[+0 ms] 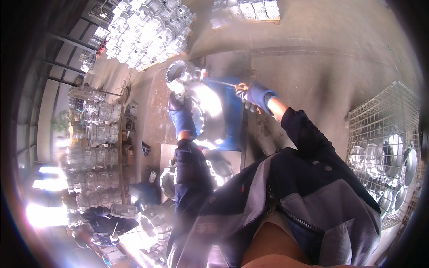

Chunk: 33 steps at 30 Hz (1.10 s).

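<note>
A silvery metal casting (210, 105) with a curved, toothed-looking rim lies on a blue surface (232, 116) in front of me. My left hand (181, 116), in a blue-grey glove, is closed on the casting's left edge. To the right of the casting, my right hand (254, 96), gloved too, grips a slim tool with a thin straight shaft (221, 82). The shaft points left across the casting's upper part, and its handle is mostly hidden in my fingers. Near the shaft's far end is a small red and white piece (203, 74). Glare washes out part of the casting.
A large stack of castings (147, 33) stands beyond the bench, with a second pallet of castings (246, 10) farther right. At right is a wire cage (384, 134) holding metal parts. More castings (100, 134) line the left. Another person (100, 225) works at lower left.
</note>
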### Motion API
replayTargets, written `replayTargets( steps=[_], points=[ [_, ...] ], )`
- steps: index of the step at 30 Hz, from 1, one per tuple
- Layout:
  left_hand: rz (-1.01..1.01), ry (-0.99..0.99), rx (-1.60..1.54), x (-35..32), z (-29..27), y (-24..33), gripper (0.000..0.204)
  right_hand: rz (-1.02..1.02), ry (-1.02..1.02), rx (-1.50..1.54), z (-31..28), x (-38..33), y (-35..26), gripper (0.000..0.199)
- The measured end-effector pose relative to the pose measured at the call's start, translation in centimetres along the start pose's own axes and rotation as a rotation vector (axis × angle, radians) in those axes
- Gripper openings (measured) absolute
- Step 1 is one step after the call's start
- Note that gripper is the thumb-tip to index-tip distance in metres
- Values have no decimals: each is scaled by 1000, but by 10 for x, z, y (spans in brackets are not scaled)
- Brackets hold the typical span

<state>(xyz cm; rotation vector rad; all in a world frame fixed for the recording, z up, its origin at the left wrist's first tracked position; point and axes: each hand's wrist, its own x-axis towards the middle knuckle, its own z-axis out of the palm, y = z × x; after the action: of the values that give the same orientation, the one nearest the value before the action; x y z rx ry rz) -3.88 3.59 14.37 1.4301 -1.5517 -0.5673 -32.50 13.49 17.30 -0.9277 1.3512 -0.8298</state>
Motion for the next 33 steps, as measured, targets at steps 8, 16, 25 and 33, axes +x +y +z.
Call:
replayTargets(
  steps=[8,16,25,33],
  points=[
    [-71,-34,-92,-8,-4,19,57,-45,-63,-14,0,10,5,36],
    [-169,-47,-343,-5,-3,25,59,22,12,-26,-3,24,22,35],
    [-180,-105,-302,-12,-8,35,58,111,-10,66,-3,47,59,31],
    [-132,-129,-339,-11,-12,33,57,227,33,214,-7,43,74,26]
  ],
)
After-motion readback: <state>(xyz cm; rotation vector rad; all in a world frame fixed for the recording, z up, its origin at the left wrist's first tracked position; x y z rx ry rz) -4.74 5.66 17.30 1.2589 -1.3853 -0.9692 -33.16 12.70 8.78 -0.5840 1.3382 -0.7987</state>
